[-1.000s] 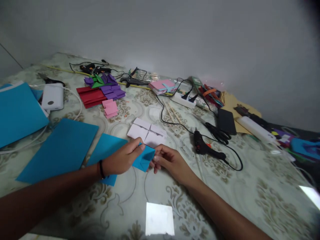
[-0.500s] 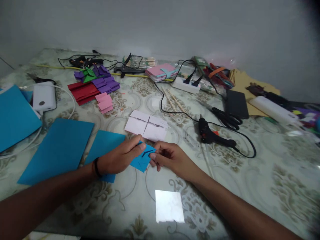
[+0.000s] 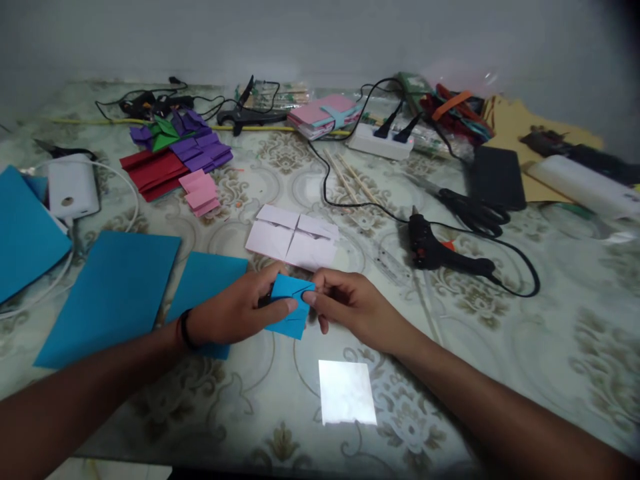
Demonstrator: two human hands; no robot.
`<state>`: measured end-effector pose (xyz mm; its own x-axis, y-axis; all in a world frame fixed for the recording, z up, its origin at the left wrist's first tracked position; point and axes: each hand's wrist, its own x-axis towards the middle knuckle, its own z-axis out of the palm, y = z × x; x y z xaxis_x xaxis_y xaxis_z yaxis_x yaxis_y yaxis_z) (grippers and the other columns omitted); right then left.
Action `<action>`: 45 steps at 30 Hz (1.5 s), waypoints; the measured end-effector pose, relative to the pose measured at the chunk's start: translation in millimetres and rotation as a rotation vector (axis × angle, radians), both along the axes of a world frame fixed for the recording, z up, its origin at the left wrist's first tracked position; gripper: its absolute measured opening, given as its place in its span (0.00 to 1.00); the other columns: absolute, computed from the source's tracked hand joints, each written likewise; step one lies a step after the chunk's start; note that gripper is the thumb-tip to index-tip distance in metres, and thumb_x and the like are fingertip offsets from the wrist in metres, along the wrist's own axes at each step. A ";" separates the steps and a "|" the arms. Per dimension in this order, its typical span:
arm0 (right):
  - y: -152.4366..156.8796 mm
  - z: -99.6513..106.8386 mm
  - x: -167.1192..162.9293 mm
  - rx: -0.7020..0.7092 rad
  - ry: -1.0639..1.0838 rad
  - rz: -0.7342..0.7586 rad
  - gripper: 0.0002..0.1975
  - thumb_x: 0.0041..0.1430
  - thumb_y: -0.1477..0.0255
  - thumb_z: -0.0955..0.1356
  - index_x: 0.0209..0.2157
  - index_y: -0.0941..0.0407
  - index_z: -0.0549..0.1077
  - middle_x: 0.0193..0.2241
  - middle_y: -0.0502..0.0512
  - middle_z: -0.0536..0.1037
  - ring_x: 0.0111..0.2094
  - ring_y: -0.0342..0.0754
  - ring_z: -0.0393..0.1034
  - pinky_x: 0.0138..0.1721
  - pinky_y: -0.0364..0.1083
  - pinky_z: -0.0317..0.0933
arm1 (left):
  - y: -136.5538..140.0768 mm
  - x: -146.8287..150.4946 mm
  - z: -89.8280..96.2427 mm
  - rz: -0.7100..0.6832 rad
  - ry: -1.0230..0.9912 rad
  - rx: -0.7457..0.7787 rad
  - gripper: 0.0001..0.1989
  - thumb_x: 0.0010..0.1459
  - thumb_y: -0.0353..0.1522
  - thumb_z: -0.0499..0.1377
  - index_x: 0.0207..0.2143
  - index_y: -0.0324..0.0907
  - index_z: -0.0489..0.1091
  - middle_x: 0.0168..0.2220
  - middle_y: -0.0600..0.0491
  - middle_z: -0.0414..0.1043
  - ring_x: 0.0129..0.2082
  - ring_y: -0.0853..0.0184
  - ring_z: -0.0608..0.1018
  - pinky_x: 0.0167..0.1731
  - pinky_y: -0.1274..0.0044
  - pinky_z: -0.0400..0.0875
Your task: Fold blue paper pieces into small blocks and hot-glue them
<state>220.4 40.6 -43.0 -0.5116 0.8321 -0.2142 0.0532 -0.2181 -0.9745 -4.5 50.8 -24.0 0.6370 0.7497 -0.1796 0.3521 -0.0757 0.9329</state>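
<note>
A small folded blue paper (image 3: 289, 325) with dark slits is held between both hands above the table. My left hand (image 3: 245, 303) grips its left side, thumb flat across the front. At its upper right edge, my right hand (image 3: 353, 308) pinches it between thumb and fingers. Behind the hands lies a white folded paper (image 3: 293, 237) with a cross of creases and slits. A blue sheet (image 3: 210, 277) lies partly under my left hand and wrist, and a larger blue sheet (image 3: 113, 293) is left of it.
Right of the hands lie a black glue gun (image 3: 445, 252) with its cord and black-handled scissors (image 3: 470, 207). Folded purple (image 3: 205, 152), red (image 3: 153, 172) and pink papers (image 3: 200, 192) sit at the back left. A power strip (image 3: 383, 141) and a white power bank (image 3: 74, 187) stand farther back.
The blue paper has turned more upright, and my left thumb now lies lower across its face. My right fingers still pinch its edge. The whole view has shifted slightly.
</note>
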 end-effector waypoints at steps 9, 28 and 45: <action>0.1 0.9 -0.3 0.014 -0.023 -0.020 0.23 0.60 0.51 0.74 0.29 0.57 0.70 0.21 0.45 0.70 0.20 0.40 0.67 0.23 0.40 0.60 | 1.0 1.8 -2.9 0.032 0.031 0.057 0.13 0.67 0.38 0.55 0.31 0.44 0.59 0.23 0.61 0.57 0.23 0.71 0.62 0.22 0.78 0.54; -1.7 2.0 -3.5 0.182 -0.123 0.028 0.15 0.64 0.63 0.71 0.27 0.56 0.69 0.17 0.44 0.68 0.20 0.39 0.59 0.21 0.40 0.50 | 1.1 1.3 -1.0 0.020 0.061 0.064 0.14 0.66 0.36 0.56 0.28 0.43 0.58 0.22 0.62 0.52 0.21 0.73 0.57 0.21 0.78 0.51; -1.7 2.7 -1.7 0.155 -0.110 0.036 0.21 0.66 0.53 0.69 0.29 0.56 0.70 0.18 0.46 0.70 0.19 0.41 0.64 0.23 0.40 0.58 | 1.6 -3.2 -2.7 0.016 0.064 0.039 0.15 0.67 0.38 0.56 0.29 0.43 0.58 0.22 0.62 0.52 0.22 0.73 0.57 0.22 0.78 0.52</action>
